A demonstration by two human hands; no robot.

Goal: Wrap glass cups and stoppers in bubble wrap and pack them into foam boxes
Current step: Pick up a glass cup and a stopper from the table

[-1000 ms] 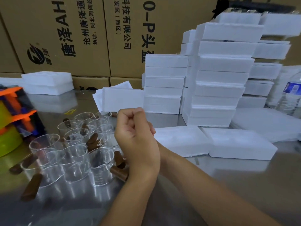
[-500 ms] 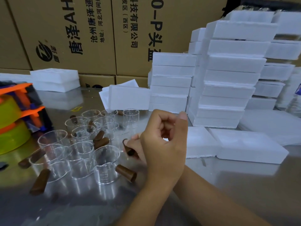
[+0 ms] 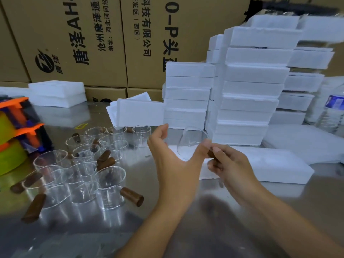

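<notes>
A clear glass cup [image 3: 191, 141] hangs tilted above the steel table, in front of a flat white foam box [image 3: 275, 164]. My right hand [image 3: 229, 164] pinches the brown wooden handle at the cup's side. My left hand [image 3: 173, 161] is spread beside the cup, fingers raised and loosely bent to its left, with the thumb reaching up under the cup near the handle. Several more glass cups [image 3: 83, 174] with brown handles [image 3: 131, 196] stand clustered on the table to the left. I see no bubble wrap.
Tall stacks of white foam boxes [image 3: 247, 90] rise behind the hands, with more foam pieces [image 3: 57, 94] at the back left. Orange and green tape dispensers [image 3: 14, 138] sit at the left edge. A water bottle [image 3: 333, 116] stands far right. Cardboard cartons [image 3: 93, 34] wall the back.
My hands were bunched together near the cups. They have drawn apart, and my right hand now holds a cup up to the right, by the foam box.
</notes>
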